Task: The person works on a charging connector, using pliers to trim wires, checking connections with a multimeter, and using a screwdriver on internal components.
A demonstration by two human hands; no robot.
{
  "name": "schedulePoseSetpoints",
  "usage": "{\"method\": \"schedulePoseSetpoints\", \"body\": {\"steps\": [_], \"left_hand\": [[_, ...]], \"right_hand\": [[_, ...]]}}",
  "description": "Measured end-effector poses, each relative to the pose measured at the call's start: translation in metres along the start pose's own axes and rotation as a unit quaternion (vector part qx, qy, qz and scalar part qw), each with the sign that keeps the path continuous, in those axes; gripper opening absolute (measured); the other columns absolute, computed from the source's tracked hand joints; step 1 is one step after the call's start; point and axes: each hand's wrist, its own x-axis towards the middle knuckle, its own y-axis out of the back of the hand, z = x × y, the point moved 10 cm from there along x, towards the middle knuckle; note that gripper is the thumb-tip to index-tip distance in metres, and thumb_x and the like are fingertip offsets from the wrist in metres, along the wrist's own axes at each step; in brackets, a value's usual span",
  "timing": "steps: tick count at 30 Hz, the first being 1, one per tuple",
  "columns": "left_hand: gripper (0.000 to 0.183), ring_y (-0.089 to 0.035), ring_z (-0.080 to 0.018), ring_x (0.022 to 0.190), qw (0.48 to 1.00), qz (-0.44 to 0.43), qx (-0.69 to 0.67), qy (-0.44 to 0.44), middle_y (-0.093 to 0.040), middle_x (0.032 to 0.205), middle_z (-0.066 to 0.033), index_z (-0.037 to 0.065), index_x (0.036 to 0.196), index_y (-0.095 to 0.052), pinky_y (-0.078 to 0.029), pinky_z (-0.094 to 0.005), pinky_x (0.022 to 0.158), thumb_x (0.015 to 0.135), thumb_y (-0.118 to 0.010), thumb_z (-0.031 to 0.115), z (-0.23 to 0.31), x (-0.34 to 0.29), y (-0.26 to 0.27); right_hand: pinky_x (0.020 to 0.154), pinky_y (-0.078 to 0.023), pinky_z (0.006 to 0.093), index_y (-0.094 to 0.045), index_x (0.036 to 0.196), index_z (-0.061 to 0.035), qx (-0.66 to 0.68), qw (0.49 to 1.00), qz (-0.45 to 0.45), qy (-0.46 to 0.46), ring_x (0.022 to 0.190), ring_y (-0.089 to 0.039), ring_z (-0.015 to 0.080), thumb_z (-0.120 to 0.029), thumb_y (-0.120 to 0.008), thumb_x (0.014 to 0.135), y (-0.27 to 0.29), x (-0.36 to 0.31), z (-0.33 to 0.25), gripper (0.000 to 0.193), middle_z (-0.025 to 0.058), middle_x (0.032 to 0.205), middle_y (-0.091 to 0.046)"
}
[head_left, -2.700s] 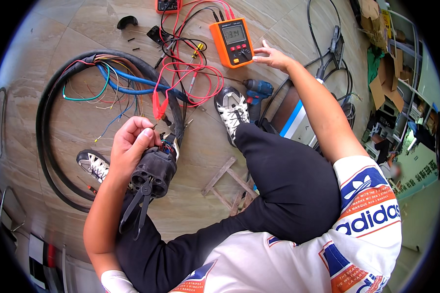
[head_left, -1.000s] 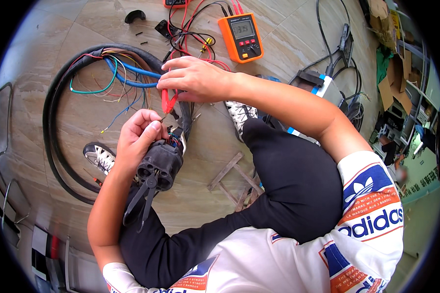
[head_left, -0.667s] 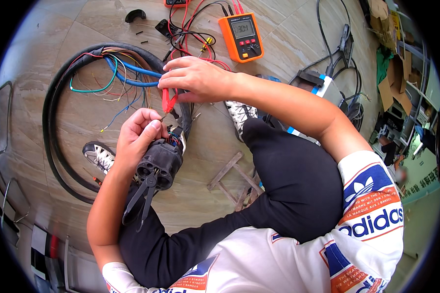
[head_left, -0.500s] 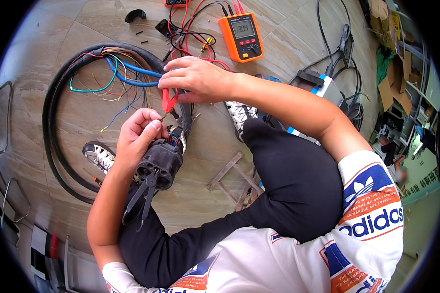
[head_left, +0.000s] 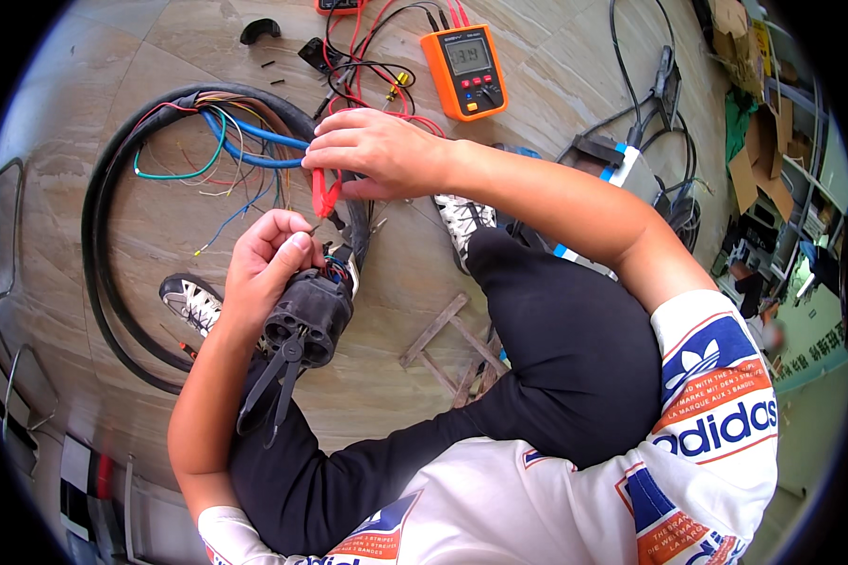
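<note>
The left hand [head_left: 271,254] pinches a thin, dark conductor [head_left: 315,227] between thumb and forefinger. The right hand [head_left: 372,155], fingers bent, holds the upper part of a red clip [head_left: 324,196]; the clip's tip points down at the pinched end. Whether metal touches metal cannot be told.

The black connector [head_left: 301,320] sits just below the left hand, its socketed face toward the wearer; two black arms [head_left: 281,381] hang from it. The housing is probably rigid and fairly heavy: grip it by the body. The coloured wires [head_left: 334,269] at its rear are likely flexible and easily strained; do not lift by them. Squeeze the clip at its insulated sleeve.

Beyond lie a stiff-looking black cable [head_left: 94,235], coiled, blue wires [head_left: 264,162] and an orange meter [head_left: 464,73] on the floor [head_left: 377,395].
</note>
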Motion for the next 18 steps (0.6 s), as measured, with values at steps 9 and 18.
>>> {"method": "schedulePoseSetpoints", "body": {"steps": [9, 18], "left_hand": [[0.015, -0.056, -0.0072, 0.075, 1.000, 0.002, 0.003, 0.000, -0.067, 0.088, -0.0069, 0.003, 0.113, -0.057, -0.047, -0.0229, 0.072, 0.102, -0.063, 0.013, -0.0010, 0.0004, 0.0014], [0.015, -0.056, -0.0073, 0.074, 1.000, 0.002, 0.000, 0.004, -0.067, 0.089, -0.0073, 0.003, 0.112, -0.057, -0.047, -0.0228, 0.072, 0.102, -0.063, 0.012, -0.0003, 0.0014, 0.0001]], "right_hand": [[0.105, -0.050, 0.0438, -0.066, 0.125, -0.0092, -0.005, 1.000, 0.007, 0.000, 0.124, -0.059, 0.0318, -0.018, -0.084, 0.074, 0.0002, 0.0005, -0.0005, 0.055, 0.0096, 0.128, -0.066], [0.105, -0.050, 0.0452, -0.064, 0.127, -0.0086, 0.003, 1.000, 0.010, -0.003, 0.126, -0.057, 0.0341, -0.019, -0.086, 0.072, -0.0018, -0.0004, 0.0011, 0.060, 0.0126, 0.135, -0.062]]}}
